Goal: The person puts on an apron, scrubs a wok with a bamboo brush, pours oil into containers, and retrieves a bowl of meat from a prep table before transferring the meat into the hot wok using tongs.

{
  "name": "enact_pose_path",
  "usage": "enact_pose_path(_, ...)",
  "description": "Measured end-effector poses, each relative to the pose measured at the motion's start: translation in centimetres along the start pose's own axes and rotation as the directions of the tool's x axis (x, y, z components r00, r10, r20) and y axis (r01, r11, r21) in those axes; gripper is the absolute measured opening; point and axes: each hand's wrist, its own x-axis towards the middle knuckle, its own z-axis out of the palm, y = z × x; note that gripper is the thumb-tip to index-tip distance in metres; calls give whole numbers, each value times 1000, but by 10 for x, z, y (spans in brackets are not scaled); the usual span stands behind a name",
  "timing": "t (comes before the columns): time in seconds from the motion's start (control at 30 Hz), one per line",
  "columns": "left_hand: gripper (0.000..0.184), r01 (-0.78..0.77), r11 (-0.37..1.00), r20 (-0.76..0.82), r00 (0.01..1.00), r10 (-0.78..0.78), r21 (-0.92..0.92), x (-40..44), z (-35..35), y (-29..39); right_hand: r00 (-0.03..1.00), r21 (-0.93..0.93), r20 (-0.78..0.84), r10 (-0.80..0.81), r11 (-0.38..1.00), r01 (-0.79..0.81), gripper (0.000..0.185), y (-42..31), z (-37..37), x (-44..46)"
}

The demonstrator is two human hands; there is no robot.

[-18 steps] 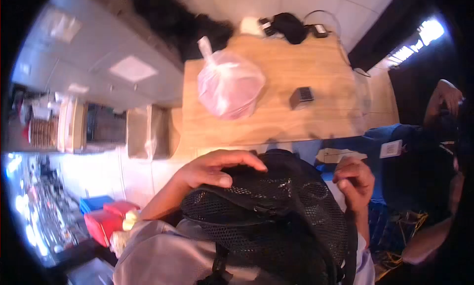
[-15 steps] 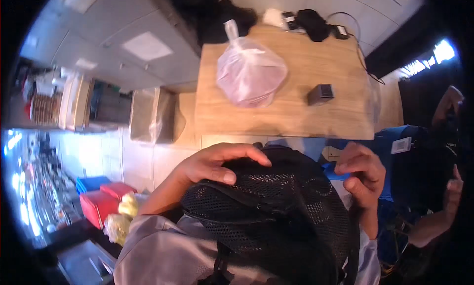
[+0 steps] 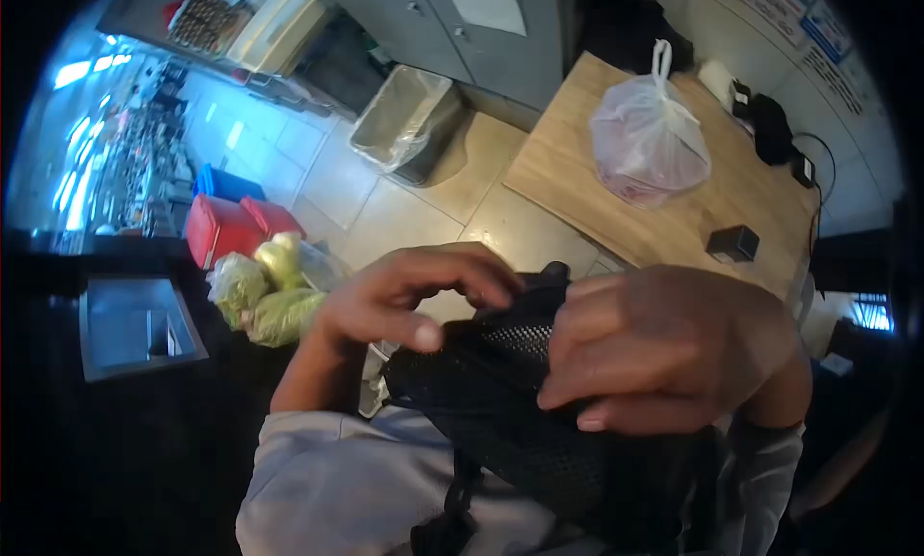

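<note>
A black mesh bag lies against my body, over my grey clothing. At its upper left edge is my left hand, with fingers curved and the thumb apart, so the hand is open. My right hand reaches across the bag from the right. Its fingers are curled together on the mesh, and whatever lies under the palm is hidden.
A wooden table holds a tied white plastic bag, a small dark box and black items with a cable. Left are a lined bin, red containers, bags of greens and a metal tray. A person's arm shows lower right.
The view has swung left, so the table now sits at the upper right. My right hand, raised beside the bag before, has moved inward onto the mesh and closed. My left hand stays at the bag's edge.
</note>
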Motion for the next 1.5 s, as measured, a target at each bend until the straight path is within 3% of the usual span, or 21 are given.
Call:
enact_pose_path(0.07,65,-79,985,-3,997,80,154,-11,-9,24,991,-44,121,57,998,-52,18,-6,-5,13)
enact_pose_path(0.1,62,-35,969,53,998,22,243,-19,-4,38,990,-29,134,49,999,-45,18,-8,-5,20)
enact_pose_path(0.17,59,4,955,101,994,-36,297,-27,13,49,981,-245,163,109,967,-67,13,-11,0,29)
enact_pose_path(0.2,50,-73,935,152,988,21,347,-26,16,52,1000,-325,17,18,946,-11,11,-8,8,32)
enact_pose_path(0.23,43,-148,908,203,977,72,393,-25,19,55,999,-326,28,27,945,-16,11,-9,8,39)
enact_pose_path(0.33,35,-173,898,187,977,104,406,-38,24,57,1000,-404,-15,3,915,-9,9,-12,6,64)
enact_pose_path(0.4,34,-184,896,179,977,120,404,-50,17,53,982,-464,-133,-133,884,57,9,-9,9,82)
enact_pose_path(0.53,34,-146,900,76,989,126,410,-90,-18,60,993,-572,-42,-111,818,68,11,-20,15,131)
enact_pose_path(0.7,34,6,876,-150,986,75,482,-157,-68,79,979,-660,-190,-72,748,-73,10,-9,44,235)
enact_pose_path(0.77,31,-131,776,-114,961,253,617,-184,-91,80,987,-634,-133,-91,773,-14,10,12,46,272)
enact_pose_path(0.83,27,-102,784,-143,961,236,612,-215,-113,90,991,-584,-72,-114,810,51,9,34,54,301)
enact_pose_path(0.93,22,-86,770,-147,963,228,633,-260,-145,98,985,-533,-118,-130,845,47,9,57,69,339)
enact_pose_path(1.03,18,-48,724,-126,975,185,688,-305,-170,109,969,-434,-115,-220,888,150,10,79,83,370)
enact_pose_path(1.1,16,71,706,-220,968,123,705,-335,-180,111,958,-317,-38,-286,912,259,10,93,86,386)
enact_pose_path(1.17,15,45,724,-237,957,166,688,-357,-189,107,962,-285,-5,-272,923,259,10,100,88,400)
enact_pose_path(1.27,16,98,788,-387,903,187,608,-361,-201,116,940,-218,-105,-325,930,297,14,115,91,427)
enact_pose_path(1.3,17,138,823,-484,856,181,551,-357,-204,120,924,-265,-209,-321,928,263,15,113,87,438)
enact_pose_path(1.33,19,157,798,-443,884,150,582,-353,-210,123,895,-312,-307,-323,923,226,16,112,80,450)
enact_pose_path(1.37,19,177,795,-474,867,154,580,-349,-216,122,896,-293,-287,-338,922,253,16,111,74,459)
enact_pose_path(1.43,18,142,728,-367,916,159,671,-344,-230,115,964,-366,-242,-108,930,12,15,111,64,470)
enact_pose_path(1.5,17,139,716,-369,913,175,684,-350,-251,121,954,-371,-239,-180,925,82,18,125,50,481)
